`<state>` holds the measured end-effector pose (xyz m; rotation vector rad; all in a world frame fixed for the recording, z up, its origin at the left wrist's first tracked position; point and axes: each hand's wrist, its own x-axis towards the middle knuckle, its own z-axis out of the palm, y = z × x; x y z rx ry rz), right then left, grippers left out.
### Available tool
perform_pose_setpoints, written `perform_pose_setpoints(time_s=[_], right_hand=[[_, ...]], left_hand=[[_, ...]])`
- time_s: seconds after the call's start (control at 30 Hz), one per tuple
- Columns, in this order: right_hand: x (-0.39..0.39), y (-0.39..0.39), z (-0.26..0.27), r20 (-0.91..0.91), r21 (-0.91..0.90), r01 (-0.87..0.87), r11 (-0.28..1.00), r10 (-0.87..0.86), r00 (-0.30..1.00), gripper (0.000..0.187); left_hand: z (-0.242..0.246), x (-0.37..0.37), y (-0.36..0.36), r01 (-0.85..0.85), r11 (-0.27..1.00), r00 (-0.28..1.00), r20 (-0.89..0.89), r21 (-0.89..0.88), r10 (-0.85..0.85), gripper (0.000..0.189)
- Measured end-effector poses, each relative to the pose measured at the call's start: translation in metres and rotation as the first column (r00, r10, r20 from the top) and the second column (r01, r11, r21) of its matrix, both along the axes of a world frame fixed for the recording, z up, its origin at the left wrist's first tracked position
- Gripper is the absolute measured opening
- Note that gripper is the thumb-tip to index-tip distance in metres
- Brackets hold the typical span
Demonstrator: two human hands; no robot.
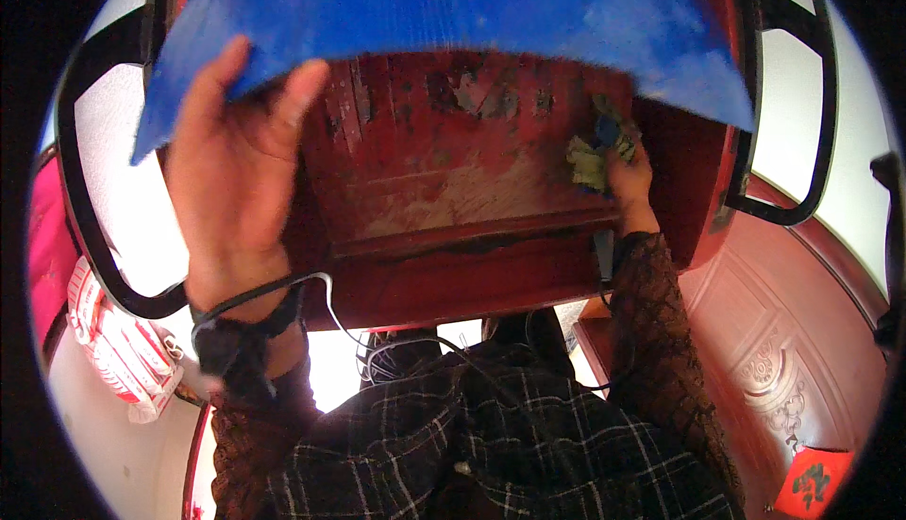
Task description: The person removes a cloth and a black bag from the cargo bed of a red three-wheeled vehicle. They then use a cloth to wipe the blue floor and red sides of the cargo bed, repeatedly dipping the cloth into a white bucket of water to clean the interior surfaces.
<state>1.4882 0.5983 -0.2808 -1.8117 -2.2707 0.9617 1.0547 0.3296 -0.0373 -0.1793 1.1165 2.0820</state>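
Note:
My left hand (237, 166) is raised before the lower left edge of a worn blue board (453, 10). Thumb and fingers stand apart, with nothing seen between them; whether they touch the board cannot be told. Beneath the board is a dark red wooden panel (439, 173), scuffed, with paint worn away and pale smears low down. My right hand (630, 173) grips a crumpled yellowish-green and blue cloth (591, 162) at the panel's right side. A dark strap and a cable (311, 277) are at my left wrist.
Black loop-shaped frames (67, 166) (828, 116) flank the board. A red-and-white plastic bag (124, 339) lies at left. A carved reddish wooden panel (757, 322) stands at right, near a red paper (814, 481) bearing writing. Loose cable (375, 364) hangs by my lap.

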Motion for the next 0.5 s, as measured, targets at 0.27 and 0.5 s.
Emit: perform_pose_setpoints(time_s=[0.27,0.5], right_hand=[[-0.074,0.034,-0.048,0.247,0.126,-0.125,0.984,0.091,0.965,0.072],[-0.153,-0.058,-0.037,0.385,0.272,-0.477,0.836,0.359,0.85,0.084]], left_hand=[[0.063,-0.058,-0.017,0.129,0.834,0.965,0.125,0.536,-0.229,0.036],[0.065,-0.052,-0.015,0.164,0.969,0.981,-0.137,0.185,-0.139,0.034]])
